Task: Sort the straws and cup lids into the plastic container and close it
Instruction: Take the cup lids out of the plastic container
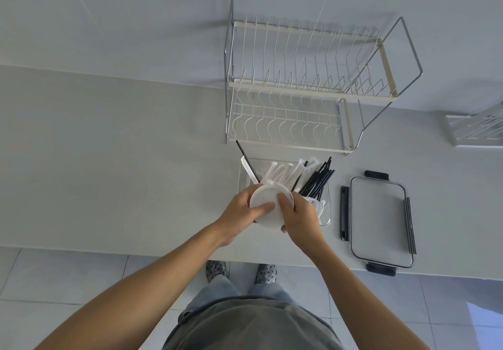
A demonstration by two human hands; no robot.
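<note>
A clear plastic container stands on the grey counter, holding white wrapped straws and a bundle of black straws that lean out over its far rim. Over its near left part both my hands grip a stack of white cup lids. My left hand curls round the stack's left side with the thumb across the top lid. My right hand grips its right side. More clear lids lie in the container beside my right hand. The container's lid, clear with black clips, lies flat to the right.
A two-tier white wire dish rack stands behind the container against the wall. Part of another wire rack shows at the right edge. One black straw and a white one stick up at the container's far left corner. The counter's front edge runs just below my wrists.
</note>
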